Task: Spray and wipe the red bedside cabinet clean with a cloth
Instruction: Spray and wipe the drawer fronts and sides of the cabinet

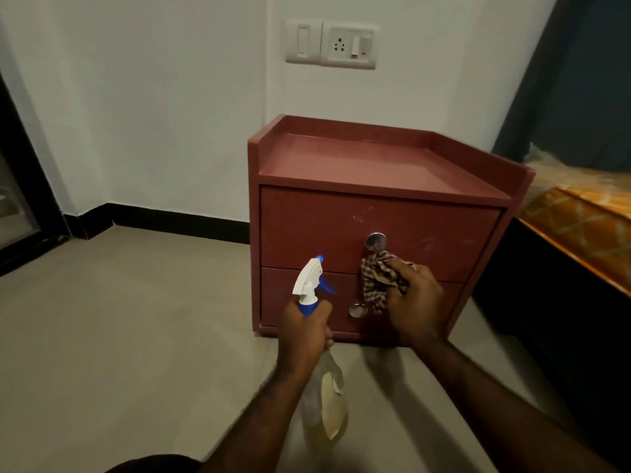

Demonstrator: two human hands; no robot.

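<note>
Nothing written can be read here: no words, brand, number or sign. The pale label (333, 404) on the spray bottle (314, 428) is blurred and shows no print that can be made out. The white switch plate (331, 44) on the wall carries no marking clear enough to read.
</note>
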